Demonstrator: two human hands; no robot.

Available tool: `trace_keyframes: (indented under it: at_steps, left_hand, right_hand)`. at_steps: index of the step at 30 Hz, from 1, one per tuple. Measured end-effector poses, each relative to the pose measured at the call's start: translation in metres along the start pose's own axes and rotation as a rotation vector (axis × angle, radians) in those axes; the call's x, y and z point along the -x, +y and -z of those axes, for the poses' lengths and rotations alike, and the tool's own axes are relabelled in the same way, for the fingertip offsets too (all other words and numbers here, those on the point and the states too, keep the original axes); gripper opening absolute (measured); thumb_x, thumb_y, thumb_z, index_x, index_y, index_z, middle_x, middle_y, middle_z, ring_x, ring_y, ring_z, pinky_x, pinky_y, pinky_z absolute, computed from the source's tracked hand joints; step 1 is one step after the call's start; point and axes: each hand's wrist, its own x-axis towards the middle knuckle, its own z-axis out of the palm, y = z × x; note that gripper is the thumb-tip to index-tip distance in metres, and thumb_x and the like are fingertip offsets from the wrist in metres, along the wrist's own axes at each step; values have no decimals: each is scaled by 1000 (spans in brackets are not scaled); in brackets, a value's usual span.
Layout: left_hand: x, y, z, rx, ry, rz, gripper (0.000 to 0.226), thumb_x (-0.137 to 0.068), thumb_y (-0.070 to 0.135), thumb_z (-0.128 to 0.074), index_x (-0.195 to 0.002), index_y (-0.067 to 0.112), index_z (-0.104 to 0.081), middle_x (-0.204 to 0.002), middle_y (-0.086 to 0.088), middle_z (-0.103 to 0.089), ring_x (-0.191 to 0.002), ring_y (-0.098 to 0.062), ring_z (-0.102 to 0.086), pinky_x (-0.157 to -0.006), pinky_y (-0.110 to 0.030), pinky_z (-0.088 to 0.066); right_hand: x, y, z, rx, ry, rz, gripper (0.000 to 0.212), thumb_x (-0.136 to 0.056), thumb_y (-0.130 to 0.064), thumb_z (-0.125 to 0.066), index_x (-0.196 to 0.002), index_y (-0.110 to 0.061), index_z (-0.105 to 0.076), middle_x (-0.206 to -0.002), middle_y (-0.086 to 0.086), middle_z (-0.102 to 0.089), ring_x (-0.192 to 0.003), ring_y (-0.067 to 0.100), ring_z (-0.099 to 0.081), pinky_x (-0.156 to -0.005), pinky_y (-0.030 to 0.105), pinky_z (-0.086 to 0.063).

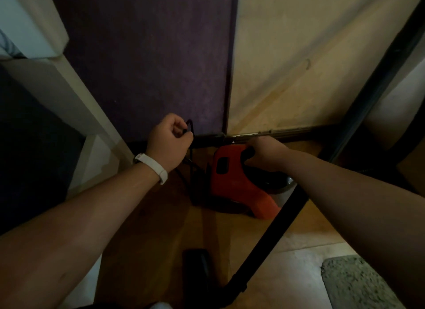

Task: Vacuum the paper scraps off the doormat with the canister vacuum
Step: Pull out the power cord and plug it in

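Observation:
A red and black canister vacuum [232,182] sits on the wooden floor against the wall's base. My right hand [264,154] is closed on its black top handle. My left hand [169,140], with a white band on the wrist, is shut on the vacuum's black power cord [189,125], which loops up from behind the canister. The black wand [269,237] runs diagonally from the canister toward the bottom of the view, where its floor nozzle [197,272] lies. A corner of the grey doormat [354,283] shows at the bottom right; no paper scraps are visible on that corner.
A purple wall panel [147,55] and a cream wall [310,55] stand straight ahead. White furniture [69,90] closes in on the left. A dark post [372,94] slants down on the right. The scene is dim.

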Motion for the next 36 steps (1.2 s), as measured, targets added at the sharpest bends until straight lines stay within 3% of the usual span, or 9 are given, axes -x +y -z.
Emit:
trace_keyframes:
  at_steps: [5, 12, 16, 19, 22, 24, 29, 31, 36]
  left_hand:
    - [1, 0, 4, -53, 14, 55, 10, -86, 12, -63, -87, 9, -54, -69, 2, -52, -58, -9, -48, -51, -21, -39]
    - [4, 0, 10, -134, 60, 128, 20, -87, 18, -59, -80, 12, -41, -62, 1, -42, -51, -13, -39, -46, -26, -30]
    - [1, 7, 15, -214, 105, 38, 19, -82, 16, -61, -82, 8, -44, -77, -5, -48, -60, -13, -40, -50, -24, -29]
    - [-3, 22, 17, -144, 134, 91, 15, -84, 16, -60, -88, 5, -51, -73, -6, -50, -58, -15, -44, -50, -29, -36]
    - [-9, 43, 17, -35, 192, 161, 14, -83, 19, -58, -89, 7, -55, -71, -3, -55, -62, -18, -52, -56, -32, -45]
    - [-13, 60, 19, 25, 238, 186, 12, -83, 21, -57, -88, 10, -56, -70, 3, -54, -61, -13, -51, -56, -28, -45]
    - [-24, 95, 28, 379, 277, 326, 4, -77, 23, -56, -77, 19, -54, -68, 4, -51, -64, -14, -47, -56, -30, -41]
    - [-26, 107, 34, 506, 311, 378, 3, -75, 22, -56, -76, 19, -54, -66, 3, -49, -59, -14, -46, -53, -29, -38]
    - [-35, 130, 48, 700, 397, 412, 4, -82, 14, -52, -79, 16, -50, -60, 4, -40, -37, -7, -33, -38, -19, -26]
  right_hand:
    - [-5, -10, -8, 18, -17, -3, 27, -90, -28, -71, -109, -12, -62, -100, 5, -57, -98, 29, -61, -72, 34, -46]
    - [-1, -11, -15, 38, 27, -7, 22, -91, -32, -68, -101, -16, -57, -99, 7, -59, -97, 31, -62, -71, 36, -45]
    - [8, -16, -12, -98, 108, 35, 40, -89, -33, -70, -122, -11, -63, -121, 12, -63, -110, 32, -60, -90, 42, -53]
    - [24, -28, -13, -188, 134, 118, 42, -90, -28, -70, -128, -12, -62, -128, 10, -60, -119, 26, -55, -96, 33, -46]
    - [38, -43, -18, -367, 139, 168, 39, -90, -20, -70, -128, -16, -63, -120, 0, -64, -110, 15, -59, -80, 12, -41]
    - [44, -49, -21, -510, 89, 150, 40, -89, -18, -71, -129, -19, -62, -117, -6, -66, -107, 10, -62, -82, 12, -44]
    - [52, -52, -22, -828, 59, 106, 19, -87, -21, -74, -106, -21, -69, -108, 0, -73, -104, 15, -68, -96, 38, -55]
    - [56, -52, -16, -839, 70, 94, 3, -91, -17, -71, -89, -17, -68, -97, 1, -70, -96, 14, -65, -90, 34, -52]
    - [62, -40, -9, -778, 9, 27, 21, -90, -10, -69, -73, -21, -65, -73, -3, -61, -71, 10, -57, -70, 27, -45]
